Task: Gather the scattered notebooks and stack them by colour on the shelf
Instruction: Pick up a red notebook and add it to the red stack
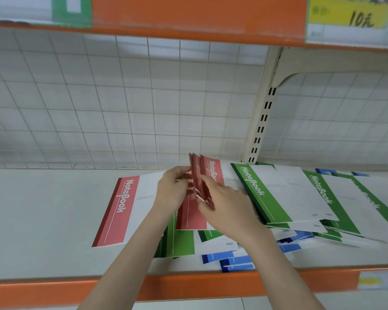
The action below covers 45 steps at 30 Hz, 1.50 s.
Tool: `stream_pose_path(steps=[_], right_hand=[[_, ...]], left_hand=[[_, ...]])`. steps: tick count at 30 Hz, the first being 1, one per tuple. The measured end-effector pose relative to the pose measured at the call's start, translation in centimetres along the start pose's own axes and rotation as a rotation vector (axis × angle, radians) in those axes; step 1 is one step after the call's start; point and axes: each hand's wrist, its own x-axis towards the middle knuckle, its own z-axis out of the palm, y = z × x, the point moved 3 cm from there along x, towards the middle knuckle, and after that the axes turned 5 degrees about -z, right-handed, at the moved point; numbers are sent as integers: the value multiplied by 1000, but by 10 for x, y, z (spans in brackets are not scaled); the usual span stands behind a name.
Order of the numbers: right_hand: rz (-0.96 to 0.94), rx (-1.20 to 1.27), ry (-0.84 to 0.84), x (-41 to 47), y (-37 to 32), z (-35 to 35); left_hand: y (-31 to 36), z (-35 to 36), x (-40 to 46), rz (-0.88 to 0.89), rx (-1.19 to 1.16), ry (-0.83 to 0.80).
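Both hands cover parts of the red notebooks (pixel 201 182); the blue notebooks (pixel 231 262) lie mostly buried under the green notebooks (pixel 276 198).

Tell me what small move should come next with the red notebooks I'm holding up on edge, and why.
Probably lay the held red notebooks flat on the lone red notebook at the left. Both the left hand and right hand grip that bunch upright, while green notebooks and blue notebooks lie mixed to the right. The left one looks like the start of a red stack on the shelf.
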Motion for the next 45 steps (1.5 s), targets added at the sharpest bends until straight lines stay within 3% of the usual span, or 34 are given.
stream_pose_path(steps=[2,4,9,15,19,24,26,28,31,39,42,45], right_hand=[[16,-23,58,1,-1,0],[24,-19,116,2,-2,-3],[-6,0,152,-1,-9,-3],[9,108,219,-1,-7,-11],[-83,75,203,-2,-15,-14],[-100,-18,12,-5,-15,2],[-103,-12,-43,-4,-13,6],[-50,171,-82,-3,-8,3],[60,429,-29,1,10,-1],[108,492,-45,8,33,8],[182,554,46,12,44,-2],[245,408,148,16,55,-11]], left_hand=[[-7,3,-1,85,505,109],[-15,8,-4,64,687,113],[-17,10,0,-37,395,53],[-7,-2,2,-258,-223,10],[5,-2,-1,-281,-481,-32],[-2,-8,-5,-278,-302,-222],[-11,-11,-6,-291,-291,-169],[-18,-13,-7,-317,-311,-134],[-26,-12,-7,-336,-322,-109],[-19,1,-9,-159,-95,-153],[-19,1,-10,-184,-132,-114],[-18,-3,-13,-154,-274,-102]])
